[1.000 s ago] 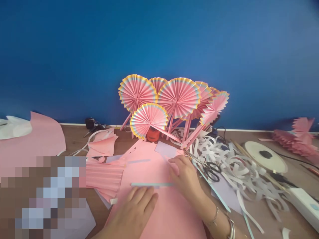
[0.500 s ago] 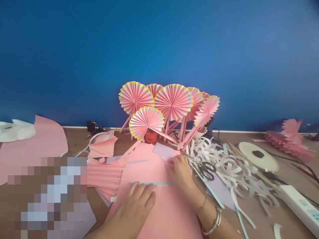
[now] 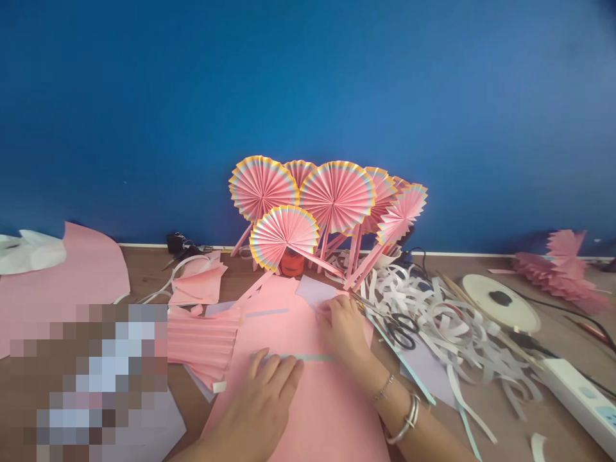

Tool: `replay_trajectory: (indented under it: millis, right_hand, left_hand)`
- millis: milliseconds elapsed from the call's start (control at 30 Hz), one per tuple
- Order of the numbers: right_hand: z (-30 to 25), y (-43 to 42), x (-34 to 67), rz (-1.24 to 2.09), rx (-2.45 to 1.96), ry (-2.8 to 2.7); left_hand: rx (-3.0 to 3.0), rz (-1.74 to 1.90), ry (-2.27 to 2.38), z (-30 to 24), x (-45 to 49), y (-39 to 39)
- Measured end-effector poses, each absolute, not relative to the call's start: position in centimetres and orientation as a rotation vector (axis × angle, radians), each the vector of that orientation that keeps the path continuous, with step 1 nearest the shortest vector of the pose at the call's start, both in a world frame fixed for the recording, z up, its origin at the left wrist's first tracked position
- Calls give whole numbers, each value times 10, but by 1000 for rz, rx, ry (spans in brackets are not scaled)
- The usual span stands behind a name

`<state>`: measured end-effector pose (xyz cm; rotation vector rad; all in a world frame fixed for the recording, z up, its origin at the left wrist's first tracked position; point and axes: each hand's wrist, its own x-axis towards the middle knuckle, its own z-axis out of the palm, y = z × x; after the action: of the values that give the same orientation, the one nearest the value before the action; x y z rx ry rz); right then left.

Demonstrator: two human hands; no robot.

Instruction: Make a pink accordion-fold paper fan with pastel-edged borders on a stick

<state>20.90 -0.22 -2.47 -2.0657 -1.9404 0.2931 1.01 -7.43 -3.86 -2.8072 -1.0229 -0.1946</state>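
Note:
My left hand (image 3: 262,401) lies palm down on a large pink paper sheet (image 3: 332,410), fingers spread, their tips by a pale blue strip (image 3: 312,358) that runs across the sheet. Farther up, my right hand (image 3: 344,327) rests on the same sheet with its fingers bent together beside a lavender paper piece (image 3: 315,290). What those fingertips pinch is too small to make out. A short lavender strip (image 3: 267,312) lies on the sheet to the left. Black-handled scissors (image 3: 402,330) sit just right of my right hand.
Finished pink pleated paper fans (image 3: 334,196) stand at the back against the blue wall. Curled white paper strips (image 3: 447,321) heap on the right, near a white power strip (image 3: 577,401) and a round cream lid-like disc (image 3: 500,301). Pleated pink paper (image 3: 205,340) lies left.
The fingers of my right hand have shifted slightly left at the lavender piece. My left hand stays on the sheet, its fingertips slightly moved. The view has shifted a little.

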Motion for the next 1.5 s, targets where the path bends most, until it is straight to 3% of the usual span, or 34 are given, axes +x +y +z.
replay_trajectory:
  millis: [500,733,933,1500]
  right_hand:
    - [-12,17,194,396,-2080,-2029]
    - [-2,-2,213,614,-1774,-2008]
    - [2,-46,226,998,-1603,-1961]
    - [-10,-59,222,1143,-1583,-1822]
  left_hand:
    - [-2812,-223,-1029,-35,8,-74]
    - [-2821,-210,-1042,-33,7,-73]
    - [-2843,-186,-1033,-34,8,-73]
    - [-2849,-197,-1032,-29,10,-73]
